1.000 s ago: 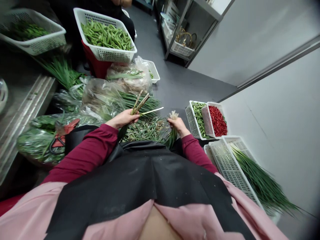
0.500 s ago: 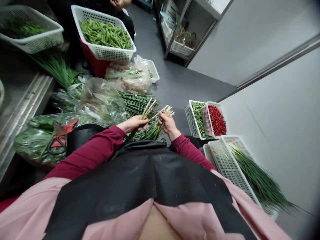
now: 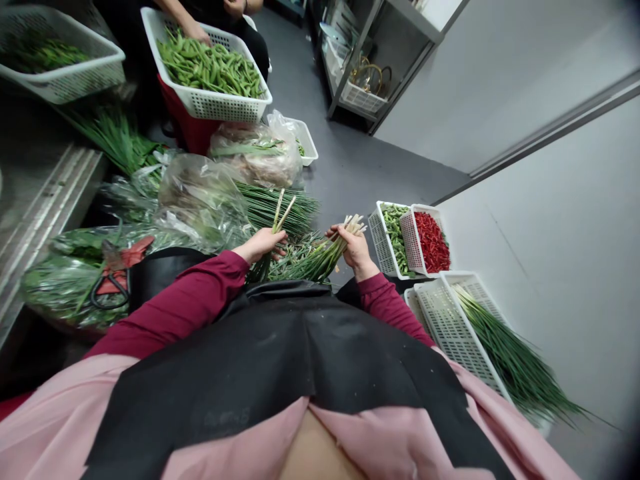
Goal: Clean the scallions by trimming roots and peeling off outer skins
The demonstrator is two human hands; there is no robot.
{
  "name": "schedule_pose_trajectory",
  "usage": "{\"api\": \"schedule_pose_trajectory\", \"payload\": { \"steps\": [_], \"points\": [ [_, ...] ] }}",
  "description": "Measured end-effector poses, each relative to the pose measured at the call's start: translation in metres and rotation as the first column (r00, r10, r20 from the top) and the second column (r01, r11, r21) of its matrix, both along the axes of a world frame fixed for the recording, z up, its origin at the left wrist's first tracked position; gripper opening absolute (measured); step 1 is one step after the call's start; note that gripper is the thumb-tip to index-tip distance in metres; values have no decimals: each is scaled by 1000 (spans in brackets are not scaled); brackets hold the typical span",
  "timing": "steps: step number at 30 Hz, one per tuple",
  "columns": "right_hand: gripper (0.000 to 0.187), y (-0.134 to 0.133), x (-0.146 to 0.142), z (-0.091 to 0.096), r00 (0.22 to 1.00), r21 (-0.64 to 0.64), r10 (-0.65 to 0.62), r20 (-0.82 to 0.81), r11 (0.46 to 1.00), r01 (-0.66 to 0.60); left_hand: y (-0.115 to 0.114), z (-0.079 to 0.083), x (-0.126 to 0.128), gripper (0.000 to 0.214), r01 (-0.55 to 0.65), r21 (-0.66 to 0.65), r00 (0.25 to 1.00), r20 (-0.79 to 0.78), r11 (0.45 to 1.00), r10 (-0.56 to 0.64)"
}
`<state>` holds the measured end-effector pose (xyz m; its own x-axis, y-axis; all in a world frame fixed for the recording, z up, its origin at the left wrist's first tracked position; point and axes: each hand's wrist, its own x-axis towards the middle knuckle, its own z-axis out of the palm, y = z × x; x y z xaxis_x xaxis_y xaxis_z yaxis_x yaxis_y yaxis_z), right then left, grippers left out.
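My left hand [image 3: 264,245] is closed around a few green onions [image 3: 283,215], their pale stem ends pointing up and away from me. To its right, my right hand [image 3: 354,248] grips a thicker bunch of green onions [image 3: 330,256], white ends showing past the fingers and green leaves trailing down to the left. Between and below the hands lie loose trimmings and leaves [image 3: 300,257]. Just beyond them rests a pile of long green onions [image 3: 277,207] with dark green leaves.
Clear plastic bags of greens [image 3: 200,197] crowd the left, beside scissors [image 3: 111,291] on red material. A co-worker's hand [image 3: 197,32] reaches into a basket of green peppers [image 3: 207,110]. At right stand baskets of red chilies [image 3: 433,243] and green onions [image 3: 510,347].
My hands have moved apart, the right one going rightward with its bunch. Fewer stems now stick up from my left hand. The co-worker's hand has come into the pepper basket.
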<state>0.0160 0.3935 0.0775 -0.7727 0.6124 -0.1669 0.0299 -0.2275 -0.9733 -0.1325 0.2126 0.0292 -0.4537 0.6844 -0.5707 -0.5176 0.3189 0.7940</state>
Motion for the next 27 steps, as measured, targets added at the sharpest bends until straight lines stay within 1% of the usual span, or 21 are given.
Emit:
{"api": "schedule_pose_trajectory", "payload": {
  "steps": [1, 3, 5, 6, 8, 11, 13, 15, 18, 20, 22, 24, 27],
  "points": [
    [30, -1, 0, 1, 999, -7, 35, -1, 999, -36, -1, 1, 0, 18, 34, 43, 999, 28, 999, -35],
    [31, -7, -2, 1, 996, -15, 84, 5, 996, -84, -2, 2, 0, 33, 111, 147, 990, 73, 983, -123],
    [29, -20, -8, -5, 994, -5, 106, 30, 994, -106, -2, 2, 0, 45, 161, 246, 976, 103, 956, -191],
    [28, -28, -12, -8, 992, 4, 111, 54, 994, -112, -3, 2, 0, 47, 174, 288, 971, 111, 942, -213],
    [29, -44, -21, -15, 984, 18, 133, 121, 991, -136, -2, 1, 1, 41, 208, 358, 958, 114, 910, -263],
    [29, -64, -33, -21, 962, 35, 181, 204, 981, -192, -1, -2, 8, 22, 290, 420, 925, 106, 860, -364],
    [28, -69, -38, -22, 953, 60, 199, 227, 974, -218, 0, -4, 12, 18, 299, 431, 919, 109, 851, -378],
    [28, -69, -41, -23, 953, 68, 189, 236, 975, -210, 0, -3, 13, 19, 277, 438, 922, 130, 855, -365],
    [31, -62, -39, -25, 962, 19, 130, 241, 990, -139, -2, 1, 8, 28, 213, 435, 927, 193, 875, -322],
    [32, -57, -36, -27, 969, -21, 87, 232, 996, -85, -4, 4, 3, 30, 180, 402, 935, 214, 898, -284],
    [33, -53, -33, -28, 976, -56, 55, 210, 997, -44, -5, 7, 0, 25, 165, 344, 957, 170, 924, -234],
    [33, -50, -32, -29, 982, -77, 30, 188, 997, -16, -5, 8, -1, 18, 163, 279, 979, 71, 946, -190],
    [33, -49, -31, -31, 982, -79, 28, 186, 997, -14, -3, 7, 2, 16, 166, 211, 986, -55, 963, -158]
  ]
}}
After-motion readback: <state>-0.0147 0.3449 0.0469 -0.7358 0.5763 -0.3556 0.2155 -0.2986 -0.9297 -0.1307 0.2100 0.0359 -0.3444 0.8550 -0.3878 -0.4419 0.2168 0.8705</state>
